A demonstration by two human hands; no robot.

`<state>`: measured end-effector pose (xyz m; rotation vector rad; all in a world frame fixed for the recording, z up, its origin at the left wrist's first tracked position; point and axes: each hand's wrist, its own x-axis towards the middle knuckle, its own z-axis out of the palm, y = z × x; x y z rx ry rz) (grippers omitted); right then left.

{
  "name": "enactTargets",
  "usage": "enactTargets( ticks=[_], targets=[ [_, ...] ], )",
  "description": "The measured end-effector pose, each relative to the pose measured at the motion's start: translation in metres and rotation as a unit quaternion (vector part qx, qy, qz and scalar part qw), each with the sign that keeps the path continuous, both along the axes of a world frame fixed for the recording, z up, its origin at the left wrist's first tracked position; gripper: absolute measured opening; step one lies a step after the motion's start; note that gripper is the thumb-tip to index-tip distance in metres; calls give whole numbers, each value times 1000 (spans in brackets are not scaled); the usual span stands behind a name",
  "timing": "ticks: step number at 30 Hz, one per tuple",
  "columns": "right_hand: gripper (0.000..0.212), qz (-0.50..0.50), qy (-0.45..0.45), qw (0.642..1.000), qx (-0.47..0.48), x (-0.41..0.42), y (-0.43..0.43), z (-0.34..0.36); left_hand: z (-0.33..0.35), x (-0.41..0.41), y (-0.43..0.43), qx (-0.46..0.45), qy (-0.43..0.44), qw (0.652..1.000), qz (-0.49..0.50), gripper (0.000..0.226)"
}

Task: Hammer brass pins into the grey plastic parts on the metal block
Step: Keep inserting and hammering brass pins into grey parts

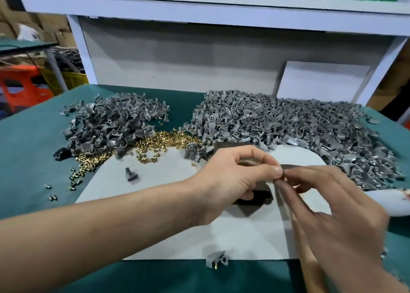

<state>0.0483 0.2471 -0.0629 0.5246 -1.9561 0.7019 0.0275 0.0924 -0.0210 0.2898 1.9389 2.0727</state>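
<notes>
Our left grip [233,181] has thumb and forefinger pressed together on a small brass pin [283,178], which shows only as a glint. The fingertips of our right grip [332,208] meet the same spot; we cannot tell whether they also pinch the pin or only touch it. Just below, half hidden under the left palm, the dark metal block [255,200] sits on a pale sheet [168,226] in the middle of the green surface [33,159]. Whether a grey part is seated on the block is hidden from us.

At the sheet's near edge lies one pinned part [216,259], brass showing at its foot. Toward the far edge, the heap of brass pins [168,139] lies between the left pile of grey parts [111,124] and the larger right pile [288,133]. We judge the work barely begun: a pin is being placed, no hammering is under way, and hundreds of parts remain.
</notes>
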Motion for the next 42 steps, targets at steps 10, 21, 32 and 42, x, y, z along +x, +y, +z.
enactTargets(
  ticks=[10, 21, 32, 42],
  targets=[
    [9, 13, -36, 998, -51, -4, 4, -4, -7, -4, -2, -38, 113, 993, -11, 16],
    [6, 73, -166, 978, -102, -6, 3, -10, -37, -48, -41, -337, 380, 860, -34, 44],
    [11, 58, -202, 975, -71, -9, 2, -17, -34, -48, -51, -270, 401, 874, -44, 38],
    [7, 78, -248, 958, -119, -16, 1, -18, -24, -64, -72, -361, 337, 863, -106, 38]
  ],
)
